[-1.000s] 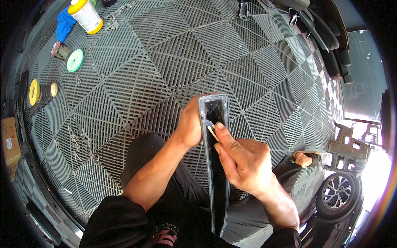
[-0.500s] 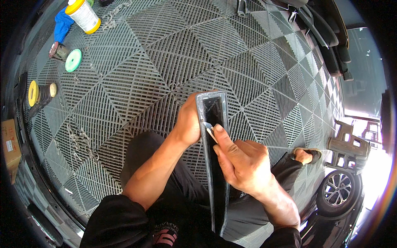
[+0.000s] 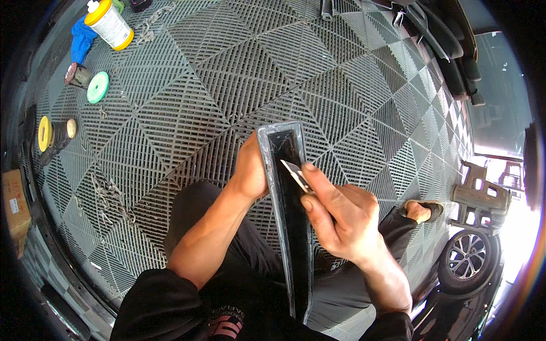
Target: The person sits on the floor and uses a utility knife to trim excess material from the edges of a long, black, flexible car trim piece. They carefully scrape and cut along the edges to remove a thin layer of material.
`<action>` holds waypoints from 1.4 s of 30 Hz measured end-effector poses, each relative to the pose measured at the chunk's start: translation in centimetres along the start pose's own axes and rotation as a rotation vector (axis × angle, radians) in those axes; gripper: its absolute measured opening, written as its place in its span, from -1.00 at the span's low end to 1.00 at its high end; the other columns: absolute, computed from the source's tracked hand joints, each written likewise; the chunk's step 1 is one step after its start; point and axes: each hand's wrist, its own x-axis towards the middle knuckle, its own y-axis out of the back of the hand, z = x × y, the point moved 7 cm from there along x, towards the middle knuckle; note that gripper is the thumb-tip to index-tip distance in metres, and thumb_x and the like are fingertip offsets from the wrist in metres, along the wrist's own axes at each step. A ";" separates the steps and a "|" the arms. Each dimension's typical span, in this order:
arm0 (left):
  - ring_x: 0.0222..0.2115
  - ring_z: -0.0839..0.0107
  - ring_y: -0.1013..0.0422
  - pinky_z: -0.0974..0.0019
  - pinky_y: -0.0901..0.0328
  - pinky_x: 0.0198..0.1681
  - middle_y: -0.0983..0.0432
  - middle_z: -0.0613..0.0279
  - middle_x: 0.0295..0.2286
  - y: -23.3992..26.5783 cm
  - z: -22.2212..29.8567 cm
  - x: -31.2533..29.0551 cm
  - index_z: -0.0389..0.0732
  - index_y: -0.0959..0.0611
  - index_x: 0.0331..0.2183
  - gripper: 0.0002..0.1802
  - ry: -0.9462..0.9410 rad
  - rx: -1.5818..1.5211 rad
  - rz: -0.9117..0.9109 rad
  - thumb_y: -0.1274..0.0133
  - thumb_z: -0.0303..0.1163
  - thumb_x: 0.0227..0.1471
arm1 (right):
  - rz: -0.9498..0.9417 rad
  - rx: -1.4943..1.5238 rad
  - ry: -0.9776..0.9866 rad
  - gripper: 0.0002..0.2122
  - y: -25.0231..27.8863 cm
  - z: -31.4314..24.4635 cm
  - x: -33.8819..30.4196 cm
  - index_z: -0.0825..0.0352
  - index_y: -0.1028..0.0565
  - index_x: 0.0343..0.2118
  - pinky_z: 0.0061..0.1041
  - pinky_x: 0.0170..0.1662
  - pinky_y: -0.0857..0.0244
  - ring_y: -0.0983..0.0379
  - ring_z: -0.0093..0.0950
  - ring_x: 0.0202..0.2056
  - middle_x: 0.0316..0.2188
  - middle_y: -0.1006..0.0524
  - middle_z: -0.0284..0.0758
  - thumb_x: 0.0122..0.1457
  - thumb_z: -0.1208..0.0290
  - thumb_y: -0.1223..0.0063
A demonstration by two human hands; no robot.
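Note:
A long narrow black trim strip (image 3: 291, 227) with a grey rim runs from my lap up over the grated floor. My left hand (image 3: 250, 170) grips its left edge near the upper end. My right hand (image 3: 335, 216) pinches a small flat razor blade (image 3: 294, 171), whose tip rests on the strip's black inner face near the top. Both forearms come in from the lower edge, and my black-clad knees lie under the strip.
Grey grated floor tiles (image 3: 227, 74) spread all around. At upper left stand a yellow-capped white bottle (image 3: 109, 24), a blue cloth (image 3: 81, 38), and tape rolls (image 3: 96, 86) (image 3: 52, 132). A cardboard box (image 3: 14, 207) sits far left. A car wheel (image 3: 472, 258) is at right.
The right hand with the blade has shifted slightly along the strip's upper part. The left hand keeps its grip in the same place.

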 end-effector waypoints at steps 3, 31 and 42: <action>-0.53 0.45 -0.21 0.36 -0.19 -0.44 -0.31 0.29 -0.55 0.0 -0.2 0.3 -0.30 -0.53 -0.19 -0.36 0.067 -0.023 -0.070 0.05 0.17 0.15 | 0.043 -0.040 0.065 -0.56 -0.8 0.4 0.4 0.36 -0.53 0.05 -0.47 -0.64 -0.22 -0.31 -0.49 -0.77 -0.72 -0.42 -0.40 0.07 0.47 -0.26; -0.37 0.33 -0.45 0.27 -0.39 -0.27 -0.54 0.10 -0.37 -0.1 1.2 -0.1 -0.33 -0.55 -0.11 -0.43 -0.049 0.165 -0.099 0.13 0.03 0.22 | -0.087 0.042 -0.038 -0.57 -0.6 0.0 2.5 0.40 -0.50 0.08 -0.50 -0.60 -0.31 -0.46 -0.45 -0.71 -0.67 -0.51 -0.26 0.11 0.57 -0.23; -0.41 0.36 -0.44 0.31 -0.38 -0.35 -0.52 0.12 -0.42 0.1 1.0 -0.1 -0.32 -0.56 -0.15 -0.47 -0.043 0.252 -0.068 0.14 0.00 0.21 | -0.095 -0.033 0.061 -0.51 -1.2 -0.4 2.2 0.42 -0.48 0.10 -0.43 -0.64 -0.27 -0.39 -0.41 -0.76 -0.75 -0.43 -0.33 0.04 0.60 -0.24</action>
